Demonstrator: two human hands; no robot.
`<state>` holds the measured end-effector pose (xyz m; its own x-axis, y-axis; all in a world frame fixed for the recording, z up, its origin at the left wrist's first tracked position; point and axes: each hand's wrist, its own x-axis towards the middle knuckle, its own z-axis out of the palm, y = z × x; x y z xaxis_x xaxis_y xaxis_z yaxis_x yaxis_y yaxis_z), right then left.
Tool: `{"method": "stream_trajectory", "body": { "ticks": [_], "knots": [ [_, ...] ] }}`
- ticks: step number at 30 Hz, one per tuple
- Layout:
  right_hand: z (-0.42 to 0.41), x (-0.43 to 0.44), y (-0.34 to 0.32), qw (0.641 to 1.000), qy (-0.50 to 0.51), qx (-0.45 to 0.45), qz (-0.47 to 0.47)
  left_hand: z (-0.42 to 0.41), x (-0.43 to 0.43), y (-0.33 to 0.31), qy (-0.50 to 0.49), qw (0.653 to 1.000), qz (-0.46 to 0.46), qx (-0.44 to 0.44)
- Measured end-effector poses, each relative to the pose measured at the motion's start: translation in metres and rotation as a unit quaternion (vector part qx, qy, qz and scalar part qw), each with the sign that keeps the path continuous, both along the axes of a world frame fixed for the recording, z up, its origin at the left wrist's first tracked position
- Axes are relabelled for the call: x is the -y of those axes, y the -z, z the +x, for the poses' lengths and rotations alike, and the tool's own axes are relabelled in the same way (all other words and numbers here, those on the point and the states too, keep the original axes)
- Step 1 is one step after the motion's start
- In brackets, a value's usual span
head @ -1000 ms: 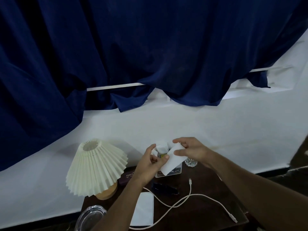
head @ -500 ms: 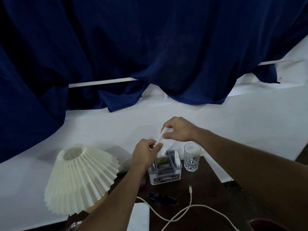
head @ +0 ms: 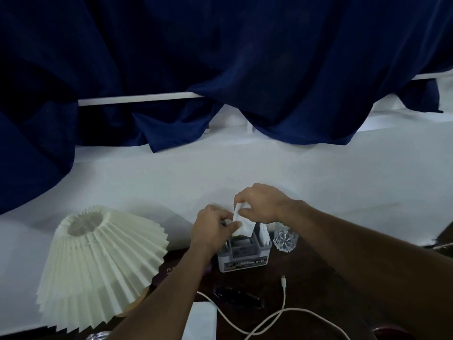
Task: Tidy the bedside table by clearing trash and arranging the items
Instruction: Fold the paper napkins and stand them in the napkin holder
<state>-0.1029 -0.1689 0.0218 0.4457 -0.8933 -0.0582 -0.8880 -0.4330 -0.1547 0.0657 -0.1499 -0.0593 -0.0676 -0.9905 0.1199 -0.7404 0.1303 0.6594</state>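
Note:
A grey organizer box (head: 244, 260) stands at the back of the dark bedside table (head: 318, 285). Both hands hold a folded white paper (head: 241, 223) just above the box, its lower end down between the box's compartments. My right hand (head: 259, 202) pinches the paper's top. My left hand (head: 212, 225) grips its left side. More white paper (head: 264, 233) sticks up in the box's right compartment.
A cut-glass tumbler (head: 285, 238) stands right of the box. A pleated white lamp (head: 98, 263) fills the table's left. A white charging cable (head: 282, 312), a white sheet (head: 199, 320), a dark small object (head: 235, 294) and a dark book (head: 171, 268) lie in front. Blue curtains hang behind.
Both hands have lowered the folded paper from the air down into the organizer box. The camera view has tilted, bringing the box and tumbler into sight.

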Motion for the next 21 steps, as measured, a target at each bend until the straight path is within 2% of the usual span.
{"method": "stream_trajectory", "body": {
  "ticks": [12,16,21],
  "knots": [
    [0.003,-0.001,0.027,0.998,-0.027,-0.038,0.039,0.007,0.005,0.012,0.018,1.000,-0.025,0.006],
    [0.005,-0.004,0.037,0.995,-0.038,-0.080,0.039,0.009,-0.002,0.007,0.005,0.997,-0.039,-0.066],
    [0.010,-0.001,0.044,0.992,-0.045,-0.101,0.057,0.014,-0.011,0.003,-0.058,0.976,-0.124,-0.169]
  ]
}}
